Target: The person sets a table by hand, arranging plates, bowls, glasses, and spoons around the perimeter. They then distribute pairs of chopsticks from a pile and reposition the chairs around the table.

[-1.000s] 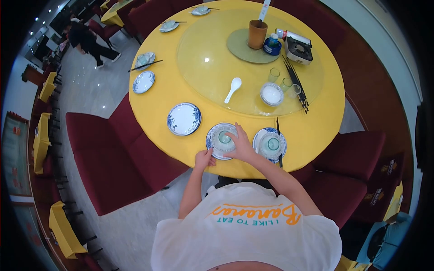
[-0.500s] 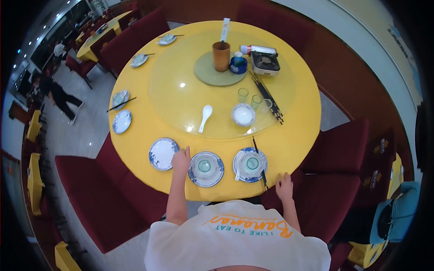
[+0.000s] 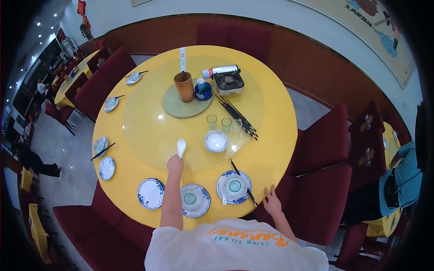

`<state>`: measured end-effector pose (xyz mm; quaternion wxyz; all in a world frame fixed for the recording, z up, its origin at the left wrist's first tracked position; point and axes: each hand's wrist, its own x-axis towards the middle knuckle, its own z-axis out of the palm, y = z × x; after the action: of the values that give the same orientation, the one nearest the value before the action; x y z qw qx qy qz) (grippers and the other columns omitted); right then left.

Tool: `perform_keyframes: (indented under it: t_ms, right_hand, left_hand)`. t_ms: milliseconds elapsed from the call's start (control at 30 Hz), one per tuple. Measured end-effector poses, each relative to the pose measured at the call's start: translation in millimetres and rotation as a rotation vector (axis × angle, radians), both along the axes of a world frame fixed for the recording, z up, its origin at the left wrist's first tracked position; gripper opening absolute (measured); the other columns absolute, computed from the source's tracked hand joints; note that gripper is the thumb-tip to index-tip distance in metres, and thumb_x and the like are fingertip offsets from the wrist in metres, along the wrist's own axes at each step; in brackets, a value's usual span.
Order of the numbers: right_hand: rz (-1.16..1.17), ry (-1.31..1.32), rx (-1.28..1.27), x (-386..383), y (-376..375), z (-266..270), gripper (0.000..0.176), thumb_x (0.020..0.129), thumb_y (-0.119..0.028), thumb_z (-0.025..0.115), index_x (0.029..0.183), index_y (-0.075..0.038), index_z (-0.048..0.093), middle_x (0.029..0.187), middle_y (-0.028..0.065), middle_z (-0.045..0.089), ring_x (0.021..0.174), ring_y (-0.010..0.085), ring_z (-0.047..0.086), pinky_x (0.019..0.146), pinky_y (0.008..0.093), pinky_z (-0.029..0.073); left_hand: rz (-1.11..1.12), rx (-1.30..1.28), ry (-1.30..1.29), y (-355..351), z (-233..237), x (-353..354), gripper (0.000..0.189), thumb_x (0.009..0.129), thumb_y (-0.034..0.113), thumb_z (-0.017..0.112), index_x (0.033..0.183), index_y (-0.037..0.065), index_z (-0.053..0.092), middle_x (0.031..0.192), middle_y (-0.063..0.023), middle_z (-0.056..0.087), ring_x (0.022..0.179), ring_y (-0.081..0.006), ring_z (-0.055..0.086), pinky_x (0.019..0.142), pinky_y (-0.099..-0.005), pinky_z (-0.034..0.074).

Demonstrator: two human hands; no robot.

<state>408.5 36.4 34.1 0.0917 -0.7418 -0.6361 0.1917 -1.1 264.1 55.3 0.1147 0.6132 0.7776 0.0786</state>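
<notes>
My left hand (image 3: 175,164) reaches over the table, its fingers closed at the handle of a white soup spoon (image 3: 181,147); the spoon's bowl points away from me and most of the handle is hidden. Below my left forearm is a blue-patterned plate with a clear bowl and a green glass cup (image 3: 190,198). To its left lies a bare blue-rimmed plate (image 3: 151,193). My right hand (image 3: 272,202) rests on the table's near right edge, fingers apart and holding nothing. Near it, black chopsticks (image 3: 236,167) lie across a place setting with a cup (image 3: 235,186) and a small spoon.
On the glass turntable (image 3: 144,135) are a white bowl (image 3: 216,141), several glasses (image 3: 226,123), black chopsticks (image 3: 239,118), a brown cup (image 3: 184,86), a blue container (image 3: 203,91) and a portable stove (image 3: 228,82). Red chairs (image 3: 318,140) surround the yellow table. Other people stand at left and right.
My left hand has moved from the bare plate's edge forward to the spoon and closed at its handle. My right hand stays at the table edge. The view has tilted up and shifted right.
</notes>
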Motion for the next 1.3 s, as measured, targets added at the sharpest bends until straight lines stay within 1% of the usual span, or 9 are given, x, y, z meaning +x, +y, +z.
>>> perform_keyframes:
  t_ms: [400, 500, 600, 700, 767, 967, 1133, 1233, 1300]
  right_hand:
    - [-0.007, 0.078, -0.045, -6.5, 1.8, 3.2, 0.052, 0.076, -0.017, 0.052, 0.126, -0.01, 0.037, 0.137, 0.02, 0.013, 0.091, 0.0348, 0.055, 0.07, 0.0365, 0.049]
    - [-0.029, 0.119, -0.108, -12.8, 5.6, 17.3, 0.054, 0.076, -0.016, 0.053, 0.126, -0.007, 0.035, 0.136, 0.0221, 0.014, 0.098, 0.0369, 0.05, 0.076, 0.0389, 0.046]
    - [0.113, -0.129, 0.081, -2.5, 4.0, -4.2, 0.048, 0.076, -0.019, 0.053, 0.121, -0.007, 0.041, 0.132, 0.0238, 0.023, 0.11, 0.0387, 0.039, 0.086, 0.0442, 0.038]
    - [0.089, -0.109, 0.061, -1.1, 26.9, 3.7, 0.041, 0.076, -0.021, 0.054, 0.113, -0.004, 0.048, 0.125, 0.0262, 0.032, 0.116, 0.04, 0.03, 0.091, 0.0473, 0.031]
    - [0.109, -0.106, 0.2, 0.3, 52.6, 6.2, 0.037, 0.075, -0.02, 0.056, 0.107, -0.002, 0.051, 0.119, 0.0268, 0.038, 0.113, 0.0398, 0.035, 0.091, 0.0455, 0.032]
    - [0.173, 0.06, 0.418, -2.9, 168.1, 6.8, 0.04, 0.075, -0.018, 0.057, 0.109, -0.001, 0.047, 0.11, 0.0262, 0.046, 0.105, 0.0379, 0.043, 0.089, 0.04, 0.036]
    - [-0.017, 0.216, 0.335, -14.0, 250.0, -1.0, 0.052, 0.074, -0.024, 0.058, 0.117, 0.0, 0.04, 0.106, 0.0259, 0.049, 0.099, 0.0376, 0.048, 0.085, 0.0395, 0.039]
    - [-0.13, 0.251, 0.302, -14.4, 281.5, -17.1, 0.056, 0.073, -0.025, 0.059, 0.117, 0.001, 0.038, 0.094, 0.0236, 0.056, 0.091, 0.039, 0.052, 0.081, 0.0394, 0.042]
    - [-0.287, 0.254, 0.314, -12.6, 295.8, -35.3, 0.055, 0.073, -0.024, 0.06, 0.116, 0.001, 0.039, 0.082, 0.019, 0.058, 0.078, 0.0346, 0.056, 0.071, 0.038, 0.046]
  left_hand:
    - [0.023, 0.085, -0.13, -9.1, 8.5, -9.5, 0.023, 0.074, 0.023, 0.061, 0.075, 0.001, 0.057, 0.074, -0.0184, 0.058, 0.069, -0.0336, 0.057, 0.061, -0.0412, 0.046]
    - [0.032, 0.166, -0.174, -26.6, 18.3, -14.2, 0.022, 0.075, 0.022, 0.06, 0.074, 0.0, 0.056, 0.074, -0.0183, 0.056, 0.069, -0.0338, 0.056, 0.06, -0.0416, 0.045]
    - [0.035, 0.238, -0.211, -56.8, 28.9, -17.3, 0.022, 0.075, 0.021, 0.059, 0.073, 0.0, 0.055, 0.073, -0.0184, 0.055, 0.068, -0.0346, 0.055, 0.06, -0.0422, 0.044]
    - [0.068, 0.224, -0.21, -104.1, 30.4, -26.9, 0.023, 0.076, 0.022, 0.059, 0.073, 0.0, 0.053, 0.073, -0.0186, 0.054, 0.069, -0.0353, 0.054, 0.06, -0.0426, 0.043]
    - [0.11, 0.145, -0.209, -135.4, 26.3, -30.8, 0.023, 0.076, 0.022, 0.059, 0.073, 0.0, 0.053, 0.073, -0.0187, 0.054, 0.07, -0.0357, 0.053, 0.06, -0.0429, 0.043]
    - [0.183, 0.001, -0.207, -213.7, 10.1, -28.3, 0.022, 0.075, 0.021, 0.059, 0.073, 0.0, 0.053, 0.073, -0.0185, 0.055, 0.07, -0.0353, 0.054, 0.061, -0.0426, 0.042]
    - [0.196, -0.026, -0.206, -238.2, 3.8, -17.2, 0.021, 0.074, 0.02, 0.06, 0.075, -0.001, 0.054, 0.073, -0.0178, 0.055, 0.069, -0.0348, 0.054, 0.061, -0.042, 0.043]
    - [0.196, -0.048, -0.188, -237.8, 9.6, -12.4, 0.021, 0.074, 0.02, 0.06, 0.077, -0.001, 0.054, 0.073, -0.0177, 0.055, 0.069, -0.0341, 0.054, 0.06, -0.0415, 0.043]
    - [0.194, -0.074, -0.179, -235.8, 11.8, -11.3, 0.021, 0.074, 0.02, 0.06, 0.077, 0.0, 0.054, 0.074, -0.0177, 0.055, 0.069, -0.0337, 0.055, 0.06, -0.0411, 0.044]
